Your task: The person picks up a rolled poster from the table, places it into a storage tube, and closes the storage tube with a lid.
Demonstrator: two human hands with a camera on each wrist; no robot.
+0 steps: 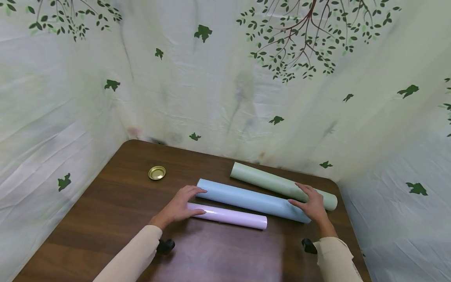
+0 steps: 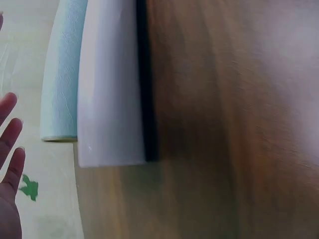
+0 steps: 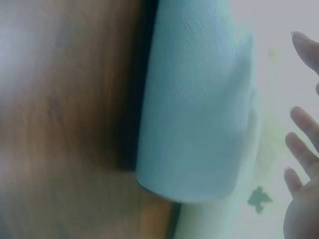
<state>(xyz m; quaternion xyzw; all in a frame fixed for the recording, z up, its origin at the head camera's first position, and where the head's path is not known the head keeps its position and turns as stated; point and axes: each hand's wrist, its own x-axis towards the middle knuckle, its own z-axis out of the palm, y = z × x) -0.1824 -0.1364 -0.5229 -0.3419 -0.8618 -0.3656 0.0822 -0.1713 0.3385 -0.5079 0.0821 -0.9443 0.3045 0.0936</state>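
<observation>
Blue roll (image 1: 250,200) lies on table (image 1: 105,219), lilac roll (image 1: 229,216) on its near side, green roll (image 1: 267,181) beyond. Left hand (image 1: 178,205), right hand (image 1: 313,204) at its opposite ends, fingers spread, nothing gripped. Rolls laid out; gripping not yet done, probably early stage.

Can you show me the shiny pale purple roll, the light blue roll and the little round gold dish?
Shiny pale purple roll (image 1: 229,217): head view, middle of its side.
Light blue roll (image 1: 250,200): head view, middle of its side.
Little round gold dish (image 1: 157,172): head view, its inside.
</observation>
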